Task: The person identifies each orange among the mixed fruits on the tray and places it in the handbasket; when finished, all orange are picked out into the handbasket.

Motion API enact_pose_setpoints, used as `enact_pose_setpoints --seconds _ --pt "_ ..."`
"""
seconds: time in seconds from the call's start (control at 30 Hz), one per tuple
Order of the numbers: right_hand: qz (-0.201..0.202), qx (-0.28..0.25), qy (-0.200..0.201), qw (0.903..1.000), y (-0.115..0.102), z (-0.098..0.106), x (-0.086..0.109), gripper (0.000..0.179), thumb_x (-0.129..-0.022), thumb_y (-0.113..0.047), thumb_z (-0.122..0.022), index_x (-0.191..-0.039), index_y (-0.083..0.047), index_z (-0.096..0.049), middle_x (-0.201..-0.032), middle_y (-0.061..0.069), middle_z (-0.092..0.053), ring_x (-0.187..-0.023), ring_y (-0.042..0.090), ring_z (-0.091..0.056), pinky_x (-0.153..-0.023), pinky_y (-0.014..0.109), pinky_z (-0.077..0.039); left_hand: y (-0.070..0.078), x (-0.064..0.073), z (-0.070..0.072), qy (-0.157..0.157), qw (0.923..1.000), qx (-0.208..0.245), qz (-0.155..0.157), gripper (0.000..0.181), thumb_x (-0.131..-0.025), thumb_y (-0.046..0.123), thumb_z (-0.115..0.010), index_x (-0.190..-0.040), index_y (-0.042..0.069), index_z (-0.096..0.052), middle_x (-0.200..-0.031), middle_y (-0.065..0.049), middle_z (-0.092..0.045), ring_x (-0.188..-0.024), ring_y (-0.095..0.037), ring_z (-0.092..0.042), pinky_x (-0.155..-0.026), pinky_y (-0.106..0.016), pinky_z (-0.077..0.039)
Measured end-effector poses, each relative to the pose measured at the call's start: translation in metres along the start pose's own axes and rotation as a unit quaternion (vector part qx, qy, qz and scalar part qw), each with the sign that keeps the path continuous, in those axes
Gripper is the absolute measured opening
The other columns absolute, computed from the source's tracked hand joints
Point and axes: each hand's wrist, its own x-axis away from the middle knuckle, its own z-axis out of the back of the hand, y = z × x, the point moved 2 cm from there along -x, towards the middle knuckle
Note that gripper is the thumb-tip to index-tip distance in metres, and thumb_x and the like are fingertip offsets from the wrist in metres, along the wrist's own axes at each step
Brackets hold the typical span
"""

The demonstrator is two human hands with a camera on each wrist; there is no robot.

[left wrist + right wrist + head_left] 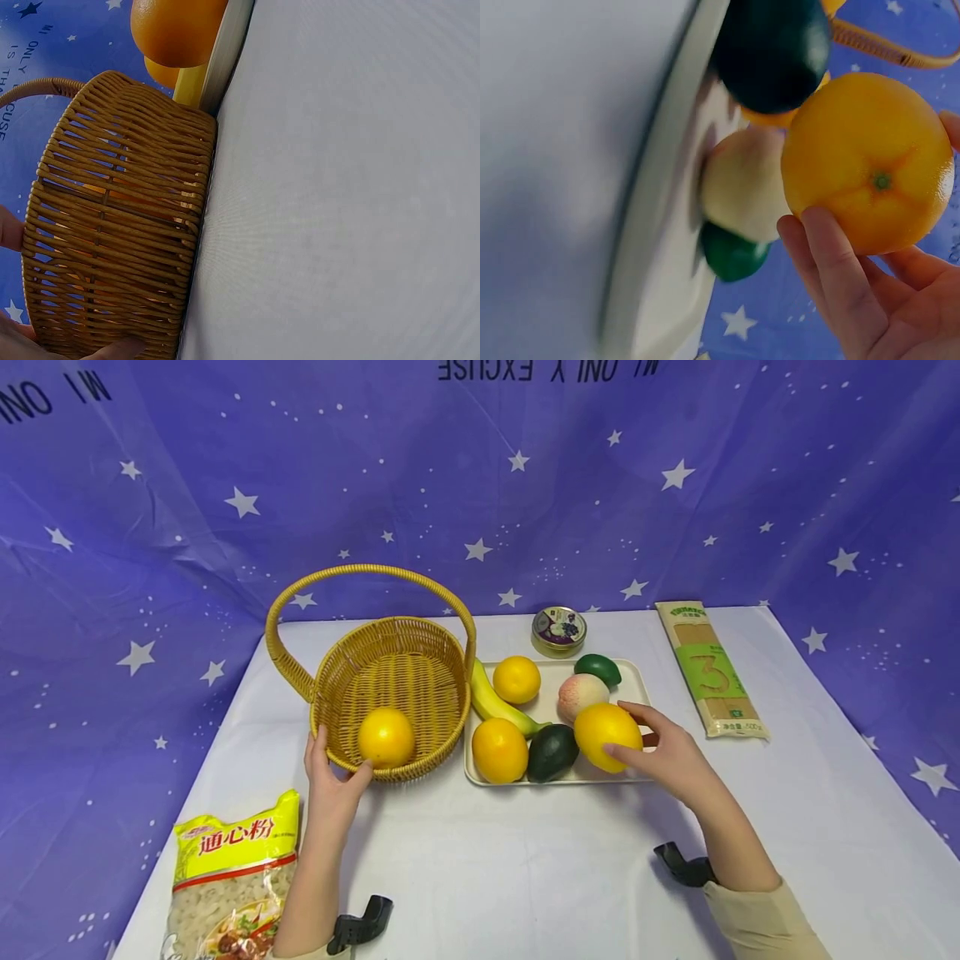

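1. Reaches toward twelve o'clock with left hand (335,783), gripping basket (397,633) by its rim near seven o'clock, with fingers spread.
2. Slants right hand (670,760) inward toward eleven o'clock.
3. Holds an orange (606,733) over the tray's (551,679) four-o'clock side, with right fingers (838,259) curled around it, partway open.

The left hand (26,346) grips the woven basket (120,225), an orange (180,30) showing beyond it.
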Motion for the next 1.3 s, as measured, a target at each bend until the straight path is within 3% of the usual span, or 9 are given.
enact_pose_setpoints --seconds 0.2,0.43,0.67,0.97,1.3 --pt "0.053 -0.033 0.004 0.998 -0.027 -0.012 -0.004 0.073 -0.084 -0.039 -0.073 -0.146 -0.017 -0.042 -0.136 0.012 -0.05 -0.102 0.031 -0.054 -0.081 0.038 -0.048 0.0 0.001 0.002 0.003 1.0 -0.005 0.002 0.09 -0.088 0.007 -0.06 -0.156 0.012 0.0 -0.159 -0.008 0.015 -0.145 -0.027 0.006 -0.113 -0.05 -0.013" --pt "0.103 -0.07 -0.011 0.9922 -0.063 -0.036 -0.017 0.069 -0.082 -0.036 -0.076 -0.142 -0.019 -0.048 -0.137 0.003 -0.05 -0.102 0.028 -0.055 -0.083 0.04 -0.05 0.0 0.001 0.002 -0.004 1.0 0.003 0.004 0.091 -0.09 0.007 -0.059 -0.156 0.013 0.003 -0.158 -0.007 0.018 -0.144 -0.026 0.006 -0.111 -0.049 -0.022" --pt "0.119 -0.096 -0.04 0.9874 -0.093 -0.063 -0.03 0.067 -0.08 -0.034 -0.078 -0.14 -0.021 -0.051 -0.131 0.003 -0.053 -0.101 0.028 -0.057 -0.085 0.041 -0.05 -0.001 0.001 0.002 -0.007 0.9999 -0.002 0.009 0.091 -0.09 0.008 -0.059 -0.156 0.013 0.003 -0.158 -0.006 0.019 -0.145 -0.027 0.007 -0.112 -0.049 -0.02" --pt "0.125 -0.092 -0.064 0.9857 -0.122 -0.087 -0.046 0.07 -0.078 -0.045 -0.077 -0.14 -0.027 -0.051 -0.13 -0.004 -0.054 -0.101 0.025 -0.057 -0.083 0.041 -0.05 -0.001 0.001 0.004 -0.007 0.9999 -0.013 0.002 0.091 -0.09 0.01 -0.061 -0.156 0.013 0.002 -0.158 -0.009 0.018 -0.145 -0.031 0.008 -0.113 -0.051 -0.013" --pt "0.142 -0.088 -0.072 0.9833 -0.145 -0.109 -0.067 0.071 -0.079 -0.043 -0.076 -0.142 -0.024 -0.049 -0.126 -0.001 -0.055 -0.1 0.026 -0.057 -0.076 0.037 -0.051 -0.002 0.0 0.003 -0.007 0.9999 -0.014 -0.003 0.091 -0.09 0.011 -0.061 -0.156 0.013 0.002 -0.158 -0.009 0.017 -0.145 -0.031 0.006 -0.113 -0.051 -0.012"
